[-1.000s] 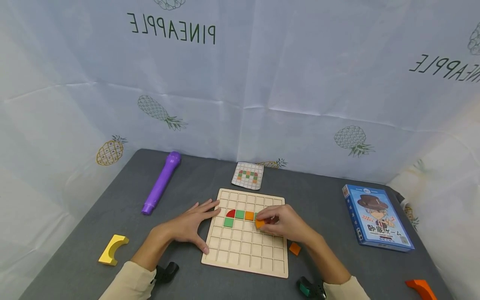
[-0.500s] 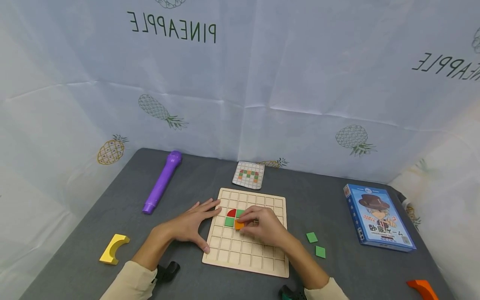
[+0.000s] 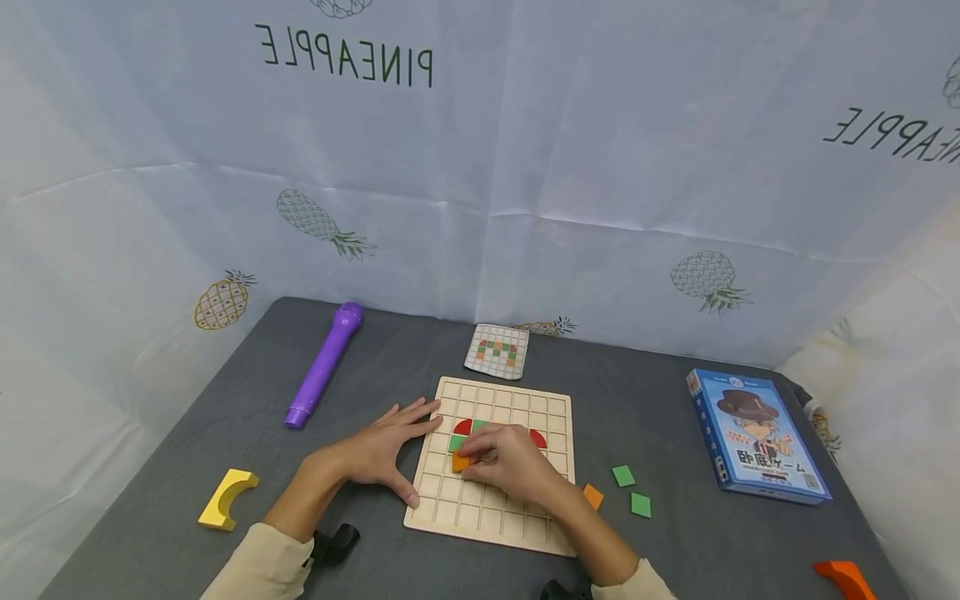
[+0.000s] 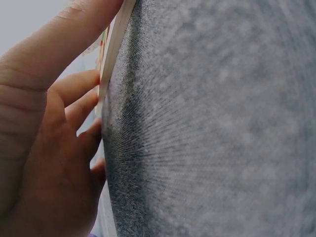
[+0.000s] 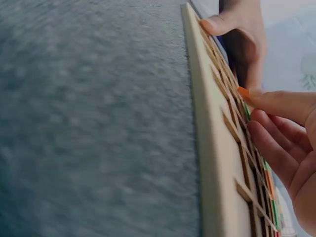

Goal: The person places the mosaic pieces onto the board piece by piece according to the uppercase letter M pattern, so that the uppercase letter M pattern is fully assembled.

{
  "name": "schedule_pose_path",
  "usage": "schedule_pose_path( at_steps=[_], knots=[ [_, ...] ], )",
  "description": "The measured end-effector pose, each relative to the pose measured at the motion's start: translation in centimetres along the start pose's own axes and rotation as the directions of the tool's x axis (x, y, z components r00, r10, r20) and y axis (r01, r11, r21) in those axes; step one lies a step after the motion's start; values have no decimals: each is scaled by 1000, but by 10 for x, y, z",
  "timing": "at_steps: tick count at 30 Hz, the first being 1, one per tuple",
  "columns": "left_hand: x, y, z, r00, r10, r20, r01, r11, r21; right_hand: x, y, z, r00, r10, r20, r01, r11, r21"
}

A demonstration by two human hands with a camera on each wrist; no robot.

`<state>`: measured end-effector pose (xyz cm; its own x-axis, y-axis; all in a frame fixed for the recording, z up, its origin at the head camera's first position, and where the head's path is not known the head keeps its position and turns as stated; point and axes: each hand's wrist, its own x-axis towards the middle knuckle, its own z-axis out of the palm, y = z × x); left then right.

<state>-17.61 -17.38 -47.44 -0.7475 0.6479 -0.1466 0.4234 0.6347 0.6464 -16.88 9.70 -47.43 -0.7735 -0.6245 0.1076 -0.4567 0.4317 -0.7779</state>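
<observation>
A wooden grid board [image 3: 480, 521] lies on the dark table. My left hand [image 3: 378, 448] rests along its left side, fingers spread and fairly straight, with fingertips and thumb on the rim. With thumb and fingers, my right hand [image 3: 513, 467] pinches a small orange square tile [image 3: 460, 462] over a cell just below a green square tile [image 3: 456, 443]. The tile's orange edge [image 5: 244, 92] shows at the fingertips in the right wrist view, close over the grid. A red quarter-round tile [image 3: 463, 427] and another red tile [image 3: 537, 438] lie in the same row; the hand hides cells between them.
Behind the board lies a small pattern card [image 3: 497, 351]. Right of it are a loose orange tile [image 3: 592, 497] and two green tiles [image 3: 623, 476]. A purple microphone [image 3: 324, 365], a yellow arch block [image 3: 227, 498], a blue game box [image 3: 759, 435] and an orange curved block [image 3: 845, 577] lie farther out.
My right hand has carried the orange tile leftward across the board and slightly nearer to me. Its arm no longer covers the loose orange tile. The left hand has stayed still.
</observation>
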Motion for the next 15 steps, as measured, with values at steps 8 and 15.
schedule_pose_path(
  at_steps=[8, 15],
  knots=[
    [0, 1, 0, 1000, 10, 4, -10, 1000, -1, 1, 3, 5, 1000, -2, -12, 1, 996, -85],
    [0, 0, 0, 1000, 22, -2, -22, 1000, 8, 3, 0, 8, 1000, -22, -20, 18, 986, -167]
  ],
)
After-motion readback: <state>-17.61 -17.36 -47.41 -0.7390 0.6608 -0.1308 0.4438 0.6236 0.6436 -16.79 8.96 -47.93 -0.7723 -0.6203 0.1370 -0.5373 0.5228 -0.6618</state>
